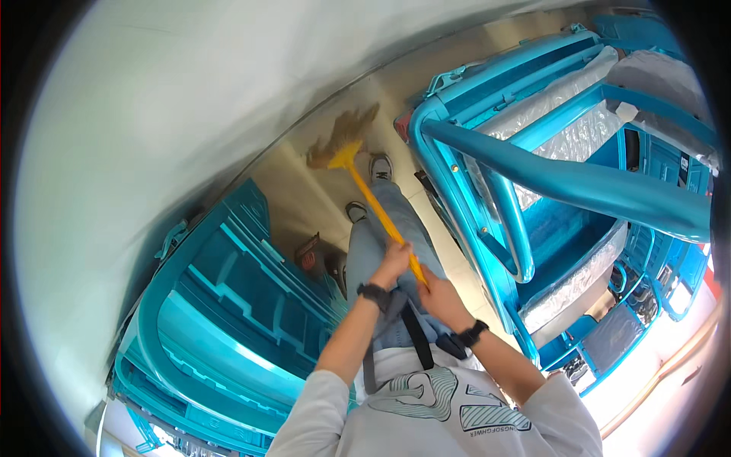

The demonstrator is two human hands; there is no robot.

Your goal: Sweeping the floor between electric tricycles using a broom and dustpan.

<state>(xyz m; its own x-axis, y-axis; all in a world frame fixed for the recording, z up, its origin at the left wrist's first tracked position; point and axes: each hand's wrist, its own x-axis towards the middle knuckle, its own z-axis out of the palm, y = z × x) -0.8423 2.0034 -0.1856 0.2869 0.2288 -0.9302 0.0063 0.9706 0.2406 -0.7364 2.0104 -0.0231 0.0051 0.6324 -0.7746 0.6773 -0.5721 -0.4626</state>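
With both hands I grip a broom [373,202] by its yellow handle. My left hand [392,261] is closed round the shaft, and my right hand [440,295] is closed nearer the handle's end by my waist. The broom head, yellow with brownish bristles [346,133], lies ahead of my feet on the tiled floor, close to the foot of the pale wall. Its bristle tips look slightly blurred. Dark bands circle both my wrists.
A teal metal vehicle body [228,297] stands close on my left. To my right is another teal frame [533,164] with thick tubes and plastic-wrapped seats [567,297]. The pale wall [183,91] curves along the far side. A dark object [311,255] lies on the floor by my left leg.
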